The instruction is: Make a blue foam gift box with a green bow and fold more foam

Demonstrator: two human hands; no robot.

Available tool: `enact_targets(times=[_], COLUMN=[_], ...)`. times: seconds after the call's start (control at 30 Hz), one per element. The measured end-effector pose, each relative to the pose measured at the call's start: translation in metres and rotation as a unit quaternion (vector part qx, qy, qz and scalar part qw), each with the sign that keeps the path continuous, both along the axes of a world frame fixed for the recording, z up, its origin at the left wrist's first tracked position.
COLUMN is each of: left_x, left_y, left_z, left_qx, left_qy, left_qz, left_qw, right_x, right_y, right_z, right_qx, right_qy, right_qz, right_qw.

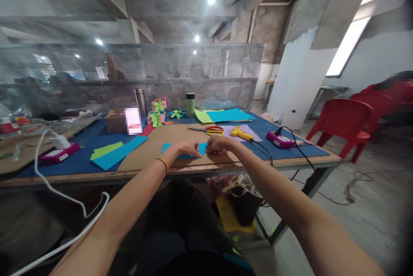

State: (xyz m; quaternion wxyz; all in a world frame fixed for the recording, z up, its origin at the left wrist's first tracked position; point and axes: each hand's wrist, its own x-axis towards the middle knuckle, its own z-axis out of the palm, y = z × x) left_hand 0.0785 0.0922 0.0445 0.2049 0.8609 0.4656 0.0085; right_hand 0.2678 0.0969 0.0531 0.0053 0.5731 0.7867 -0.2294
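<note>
A blue paper strip (202, 148) lies across the brown cardboard sheet (138, 157) near the table's front edge. My left hand (188, 148) is closed on the strip, its fingers curled down at the middle. At the strip's right end my right hand (220, 143) is also closed, with the fingertips pinched on the paper. Both hands partly cover the strip. Just beyond them rest scissors (215, 130) with red and yellow handles. To their right, a yellow hot glue gun (241, 133) lies on a lilac sheet (253, 130).
Blue sheets (230, 115) lie at the back, near a green bottle (190, 105). Pink-and-green paper pieces (157, 117) stand left of it. More blue paper (119, 153) lies at left. Purple power strips (280, 140) and cables flank the work area; a red chair (342, 117) stands right.
</note>
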Motion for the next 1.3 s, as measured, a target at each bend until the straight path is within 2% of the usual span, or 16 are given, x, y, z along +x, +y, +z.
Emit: enact_targets(times=[0.2, 0.47, 0.7, 0.83, 1.03, 1.3], left_x=[0.001, -0.003, 0.009, 0.011, 0.0, 0.0], left_y=[0.002, 0.009, 0.002, 0.003, 0.009, 0.008], left_z=[0.006, 0.005, -0.004, -0.007, -0.008, -0.008], left_qx=[0.004, -0.012, 0.024, 0.021, 0.014, -0.004], left_qy=[0.044, 0.05, 0.038, 0.031, 0.008, -0.015], left_qz=[-0.046, -0.059, 0.02, 0.026, 0.023, 0.007], left_qw=[0.998, 0.997, 0.999, 0.999, 1.0, 1.0], right_x=[0.0, -0.002, -0.001, -0.002, 0.0, -0.001], right_y=[0.001, -0.002, 0.0, 0.0, -0.005, -0.012], right_z=[-0.001, 0.0, -0.002, -0.002, 0.001, -0.007], right_qx=[0.0, 0.004, 0.005, 0.001, 0.011, 0.08], right_qy=[0.003, -0.003, -0.007, -0.009, -0.003, -0.016], right_qz=[0.001, 0.001, -0.004, -0.006, 0.002, 0.041], right_qw=[1.0, 1.0, 1.0, 1.0, 1.0, 0.996])
